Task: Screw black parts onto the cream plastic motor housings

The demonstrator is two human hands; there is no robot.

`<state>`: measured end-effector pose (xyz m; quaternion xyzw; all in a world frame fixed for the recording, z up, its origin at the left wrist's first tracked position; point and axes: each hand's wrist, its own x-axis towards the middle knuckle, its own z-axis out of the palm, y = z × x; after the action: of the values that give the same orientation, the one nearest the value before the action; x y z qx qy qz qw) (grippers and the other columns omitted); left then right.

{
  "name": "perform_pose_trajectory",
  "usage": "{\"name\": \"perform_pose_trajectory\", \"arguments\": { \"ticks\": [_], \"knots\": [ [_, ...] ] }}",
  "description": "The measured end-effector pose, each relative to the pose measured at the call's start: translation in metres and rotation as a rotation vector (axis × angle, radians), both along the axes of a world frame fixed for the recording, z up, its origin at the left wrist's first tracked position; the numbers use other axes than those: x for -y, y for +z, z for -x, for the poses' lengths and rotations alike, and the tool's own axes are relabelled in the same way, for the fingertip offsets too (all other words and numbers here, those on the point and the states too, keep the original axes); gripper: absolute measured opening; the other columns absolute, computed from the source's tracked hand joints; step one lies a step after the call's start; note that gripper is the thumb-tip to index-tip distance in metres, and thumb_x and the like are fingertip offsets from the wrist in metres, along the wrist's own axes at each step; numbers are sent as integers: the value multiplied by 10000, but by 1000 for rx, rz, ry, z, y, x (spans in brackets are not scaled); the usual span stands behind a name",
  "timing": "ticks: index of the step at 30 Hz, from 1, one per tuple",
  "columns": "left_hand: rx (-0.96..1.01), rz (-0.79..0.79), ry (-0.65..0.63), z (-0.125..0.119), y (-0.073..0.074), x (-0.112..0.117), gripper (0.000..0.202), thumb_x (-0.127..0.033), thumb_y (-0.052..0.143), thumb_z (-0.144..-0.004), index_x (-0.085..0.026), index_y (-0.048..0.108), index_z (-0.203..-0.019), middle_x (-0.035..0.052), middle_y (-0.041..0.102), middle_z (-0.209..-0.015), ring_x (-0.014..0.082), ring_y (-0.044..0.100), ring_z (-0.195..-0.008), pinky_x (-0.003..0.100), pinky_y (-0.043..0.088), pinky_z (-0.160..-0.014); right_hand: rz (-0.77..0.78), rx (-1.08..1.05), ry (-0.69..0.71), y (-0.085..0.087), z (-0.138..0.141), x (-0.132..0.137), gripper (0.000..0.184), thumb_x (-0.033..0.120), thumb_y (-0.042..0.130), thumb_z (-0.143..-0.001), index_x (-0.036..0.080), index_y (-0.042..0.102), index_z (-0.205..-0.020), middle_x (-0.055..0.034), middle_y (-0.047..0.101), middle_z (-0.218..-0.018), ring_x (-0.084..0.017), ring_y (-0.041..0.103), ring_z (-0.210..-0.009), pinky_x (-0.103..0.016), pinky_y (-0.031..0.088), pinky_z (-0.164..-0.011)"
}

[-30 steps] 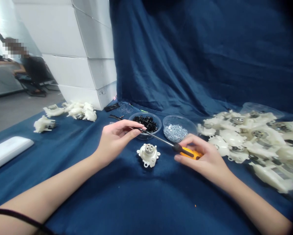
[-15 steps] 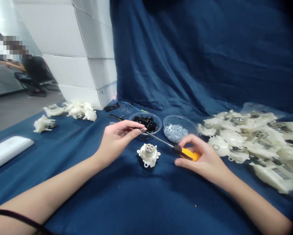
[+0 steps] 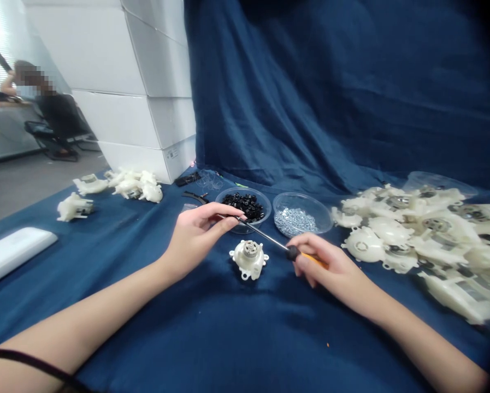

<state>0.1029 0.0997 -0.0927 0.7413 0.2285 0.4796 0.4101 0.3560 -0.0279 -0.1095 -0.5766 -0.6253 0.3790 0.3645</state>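
Note:
My right hand [image 3: 320, 259] is wrapped round the orange and black handle of a screwdriver [image 3: 267, 237], whose metal shaft slants up to the left. At the shaft's far end, my left hand [image 3: 206, 232] pinches the tip between thumb and fingers; whether a small part sits there too I cannot make out. Below the shaft, a cream plastic housing with a round metal motor [image 3: 249, 259] stands on the blue cloth, touched by neither hand. Just behind my left fingers is a clear bowl of small black parts [image 3: 245, 206]. Beside it stands a clear bowl of silver screws [image 3: 297, 218].
Many cream housings [image 3: 429, 234] are heaped on the right. A smaller group of housings [image 3: 134, 184] lies at the back left, near stacked white boxes [image 3: 134, 114]. A white oblong object [image 3: 17, 254] rests at the left edge. In the background a person sits on a chair.
My right hand has closed from a loose hold to a full grip round the screwdriver handle, nearer its black collar. My left hand stays at the tip. The housing has not moved.

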Motion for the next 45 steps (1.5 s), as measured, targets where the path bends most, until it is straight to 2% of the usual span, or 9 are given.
{"name": "perform_pose_trajectory", "arguments": {
  "ticks": [3, 11, 19, 27, 32, 35, 39, 43, 45],
  "knots": [
    [-6, 10, 7, 0, 1, 1, 152, -277, 751, -872, -180, 775, -987, 66, 786, -1002, 190, 738, -916, 307, 606, -893, -55, 48, -79, -1, -1, 0, 360, 486, 749, -851, 228, 575, -1033, -6, 641, -881, -148, 580, -721, -257, 459, -647],
    [-50, -65, 23, 1, 1, 2, 115, -258, 736, -887, -208, 789, -976, 47, 785, -997, 188, 726, -939, 294, 586, -882, -47, 166, 9, 5, -13, 1, 294, 503, 576, -975, 241, 625, -1099, -29, 676, -943, -201, 626, -867, -345, 494, -817],
    [29, -138, 12, 1, 1, 4, 130, -225, 743, -875, -249, 790, -994, 58, 704, -1054, 193, 665, -1016, 317, 564, -899, 170, 387, -14, 14, -36, 11, 212, 407, 631, -932, 247, 503, -988, -3, 626, -794, -170, 594, -673, -258, 450, -555],
    [-5, -5, -177, -4, -5, 10, 189, -233, 779, -837, -279, 814, -1016, 61, 649, -996, 171, 639, -902, 269, 582, -754, -80, 800, -113, 13, -29, 11, 279, 447, 734, -834, 235, 588, -940, -34, 668, -878, -194, 590, -699, -281, 358, -570],
    [39, 113, -279, -6, -4, 21, 170, -190, 795, -815, -266, 828, -963, 61, 649, -947, 157, 657, -828, 250, 582, -679, -137, 327, -141, 32, 13, 15, 327, 507, 708, -881, 241, 570, -1011, 36, 533, -702, -128, 480, -600, -258, 356, -557],
    [62, 155, -348, -6, -6, 27, 211, -179, 820, -786, -236, 814, -988, 66, 664, -921, 170, 668, -821, 261, 585, -668, -129, -124, -76, 36, 49, 10, 432, 420, 818, -797, 264, 625, -1151, 16, 622, -881, -91, 511, -593, -240, 402, -541],
    [135, 284, -395, -7, -10, 28, 273, -152, 837, -763, -192, 697, -994, 42, 680, -864, 163, 682, -802, 269, 588, -700, -147, -494, -62, 24, 76, -4, 319, 356, 896, -689, 200, 748, -923, -18, 696, -876, -108, 613, -574, -246, 479, -516],
    [83, 224, -452, -6, -5, 22, 410, -211, 863, -735, -215, 577, -1028, 17, 652, -870, 159, 653, -777, 275, 562, -681, -128, -573, -55, 14, 68, -14, 261, 399, 848, -755, 186, 773, -886, -32, 712, -851, -112, 638, -557, -233, 492, -478],
    [-87, 103, -321, -5, -1, 19, 299, -338, 773, -835, -215, 582, -1029, 13, 611, -861, 151, 605, -744, 272, 520, -654, -149, -523, -101, 13, 56, -16, 272, 430, 774, -838, 194, 751, -972, -48, 739, -886, -126, 677, -607, -223, 502, -500]
  ]
}}
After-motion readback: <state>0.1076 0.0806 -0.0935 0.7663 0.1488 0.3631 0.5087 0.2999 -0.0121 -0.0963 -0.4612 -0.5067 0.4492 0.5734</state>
